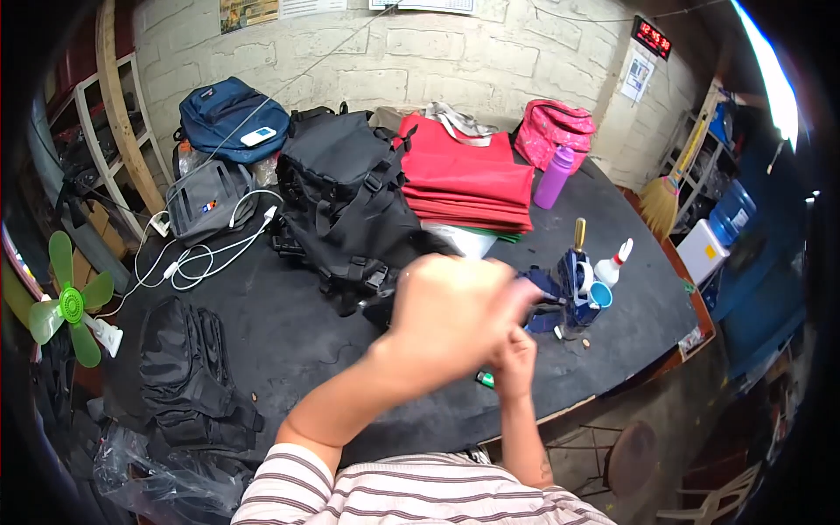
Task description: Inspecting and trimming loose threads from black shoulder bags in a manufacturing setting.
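Observation:
My left hand (451, 302) is raised close to the camera above the table, its back toward me and blurred by motion. Its fingers look curled closed, and whatever they may grip is hidden. Just below and to its right, my right hand (516, 357) is closed, thumb and fingers drawn together. I cannot make out what it holds. Behind my left hand stands a large black backpack (341, 175) with straps and buckles. A small green object (485, 379) lies on the table beside my right hand. Dark blue straps or cloth (544, 317) lie just beyond.
On the black table (289, 332) are a black bag (188, 367), stacked red fabric (464, 175), a purple bottle (554, 178), a white bottle (612, 262) and a tape roll (600, 295). A grey bag (210, 201) with white cables, a blue backpack (232, 118) and a green fan (70, 304) stand left.

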`<state>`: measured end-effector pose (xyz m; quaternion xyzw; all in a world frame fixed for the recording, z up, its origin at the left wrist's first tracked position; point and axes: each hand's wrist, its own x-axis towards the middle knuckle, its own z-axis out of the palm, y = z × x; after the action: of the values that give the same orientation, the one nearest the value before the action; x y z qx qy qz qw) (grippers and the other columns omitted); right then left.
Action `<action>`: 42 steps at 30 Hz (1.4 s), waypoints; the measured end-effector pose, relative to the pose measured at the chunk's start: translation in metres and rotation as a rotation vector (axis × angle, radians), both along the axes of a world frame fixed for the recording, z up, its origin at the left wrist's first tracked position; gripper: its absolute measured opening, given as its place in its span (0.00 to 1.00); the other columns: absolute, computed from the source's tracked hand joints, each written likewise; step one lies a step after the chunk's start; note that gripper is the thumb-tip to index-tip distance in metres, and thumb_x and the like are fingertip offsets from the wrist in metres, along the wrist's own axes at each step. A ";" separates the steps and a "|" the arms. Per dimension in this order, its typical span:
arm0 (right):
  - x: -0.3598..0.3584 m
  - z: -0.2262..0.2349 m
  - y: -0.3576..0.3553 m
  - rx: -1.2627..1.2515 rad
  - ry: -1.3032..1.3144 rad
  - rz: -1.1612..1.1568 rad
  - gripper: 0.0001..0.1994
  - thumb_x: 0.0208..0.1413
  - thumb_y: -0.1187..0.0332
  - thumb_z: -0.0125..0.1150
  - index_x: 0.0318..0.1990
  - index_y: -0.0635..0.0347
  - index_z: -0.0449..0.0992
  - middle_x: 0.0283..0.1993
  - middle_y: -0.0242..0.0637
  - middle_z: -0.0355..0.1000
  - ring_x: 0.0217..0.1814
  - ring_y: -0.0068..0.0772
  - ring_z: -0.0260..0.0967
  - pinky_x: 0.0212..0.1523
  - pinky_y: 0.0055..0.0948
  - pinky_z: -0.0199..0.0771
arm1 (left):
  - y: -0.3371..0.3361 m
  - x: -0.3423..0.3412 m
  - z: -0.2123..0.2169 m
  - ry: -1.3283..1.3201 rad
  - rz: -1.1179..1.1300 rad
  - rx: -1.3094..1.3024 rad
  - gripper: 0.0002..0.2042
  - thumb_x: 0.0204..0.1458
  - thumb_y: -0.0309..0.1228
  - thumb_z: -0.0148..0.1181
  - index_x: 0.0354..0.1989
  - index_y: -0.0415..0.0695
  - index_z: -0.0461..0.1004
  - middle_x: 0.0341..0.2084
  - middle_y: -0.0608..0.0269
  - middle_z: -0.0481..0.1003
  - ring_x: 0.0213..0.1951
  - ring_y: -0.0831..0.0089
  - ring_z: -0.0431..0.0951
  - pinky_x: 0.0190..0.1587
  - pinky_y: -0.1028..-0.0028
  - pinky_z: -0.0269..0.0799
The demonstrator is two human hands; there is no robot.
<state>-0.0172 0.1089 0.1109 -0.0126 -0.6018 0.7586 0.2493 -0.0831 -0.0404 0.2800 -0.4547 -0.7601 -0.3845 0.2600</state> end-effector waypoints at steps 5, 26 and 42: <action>0.016 -0.014 0.038 -0.504 0.194 0.336 0.14 0.62 0.61 0.47 0.37 0.65 0.69 0.11 0.22 0.47 0.09 0.14 0.40 0.17 0.22 0.44 | -0.053 -0.067 -0.013 -0.592 0.057 -0.175 0.19 0.51 0.43 0.57 0.26 0.36 0.77 0.15 0.52 0.72 0.19 0.65 0.74 0.25 0.70 0.67; -0.007 0.004 -0.064 0.363 0.118 -0.329 0.05 0.61 0.72 0.50 0.33 0.60 0.63 0.22 0.25 0.60 0.20 0.12 0.53 0.21 0.14 0.52 | -0.018 -0.047 -0.052 -1.325 -0.796 0.728 0.14 0.53 0.36 0.59 0.38 0.36 0.74 0.31 0.62 0.77 0.33 0.77 0.76 0.40 0.79 0.70; 0.008 0.032 -0.064 -1.139 -0.005 0.810 0.15 0.64 0.58 0.42 0.37 0.63 0.67 0.11 0.20 0.46 0.06 0.14 0.40 0.13 0.21 0.44 | -0.007 -0.043 -0.118 -1.175 -0.384 0.916 0.19 0.53 0.35 0.61 0.12 0.48 0.63 0.15 0.81 0.64 0.20 0.90 0.57 0.21 0.84 0.53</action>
<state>-0.0089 0.0448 0.1427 0.0822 -0.0683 0.9892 -0.1001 -0.1257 -0.0474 0.1624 -0.1466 -0.4460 -0.8777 -0.0957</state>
